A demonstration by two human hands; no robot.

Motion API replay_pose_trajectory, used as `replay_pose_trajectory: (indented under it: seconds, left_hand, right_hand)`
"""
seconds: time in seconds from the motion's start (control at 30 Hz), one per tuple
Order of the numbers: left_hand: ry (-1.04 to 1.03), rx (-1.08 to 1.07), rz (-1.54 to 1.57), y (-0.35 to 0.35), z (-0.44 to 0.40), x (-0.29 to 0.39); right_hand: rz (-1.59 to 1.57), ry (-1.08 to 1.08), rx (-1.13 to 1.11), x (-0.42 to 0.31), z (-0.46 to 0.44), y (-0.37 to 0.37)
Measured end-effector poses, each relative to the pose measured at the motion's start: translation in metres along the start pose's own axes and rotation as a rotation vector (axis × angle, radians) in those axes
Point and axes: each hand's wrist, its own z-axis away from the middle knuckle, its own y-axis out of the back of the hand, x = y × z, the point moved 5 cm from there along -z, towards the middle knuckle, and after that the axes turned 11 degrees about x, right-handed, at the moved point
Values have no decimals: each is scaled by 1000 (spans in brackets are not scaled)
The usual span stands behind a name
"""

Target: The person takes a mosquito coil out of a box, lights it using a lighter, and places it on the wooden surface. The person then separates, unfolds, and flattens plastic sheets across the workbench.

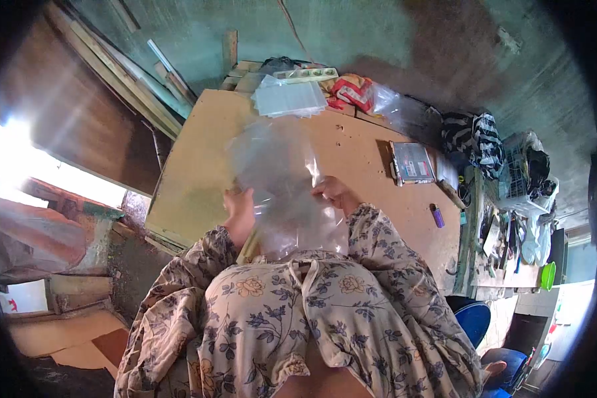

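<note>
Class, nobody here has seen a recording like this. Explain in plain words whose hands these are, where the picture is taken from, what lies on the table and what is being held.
There is no robot: a person in flowered sleeves works bare-handed. The only picture comes from a camera on the person's head, looking forward and down.

The right hand pinches one edge of a clear plastic piece. The left hand is at the opposite edge, though its grip is hard to make out.

On the tan table, clear sheets lie at the far end. Toward the right are a flat case and a small purple object, perhaps a lighter.
</note>
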Motion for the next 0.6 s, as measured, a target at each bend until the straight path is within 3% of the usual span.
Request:
replay_pose_trajectory:
  seconds: [0.03,0.1,0.17,0.3,0.4,0.47,0.5,0.57,0.6]
  left_hand:
    - [-172,-286,251,-9,7,5]
    - [-348,-573,503,5,27,52]
    - [735,-712,471,8,50,79]
    - [768,-853,166,-5,45,64]
    - [691,-965,296,-2,61,93]
    - [765,-1192,469,-2,78,108]
    - [762,-1192,473,-5,83,109]
    - [1030,-1368,856,-11,100,118]
    - [1024,-1371,855,-9,101,120]
  right_hand:
    - [-2,-1,0,8,-6,5]
    - [6,137,-83,22,-26,15]
    - [-106,129,-130,16,-19,23]
    - [-316,17,-237,-22,28,29]
    - [-342,76,-251,-43,43,27]
    - [-375,110,-302,-61,52,22]
    - [-415,140,-356,-72,60,17]
    - [-380,184,-391,-92,81,13]
    - [-349,227,-425,-102,92,12]
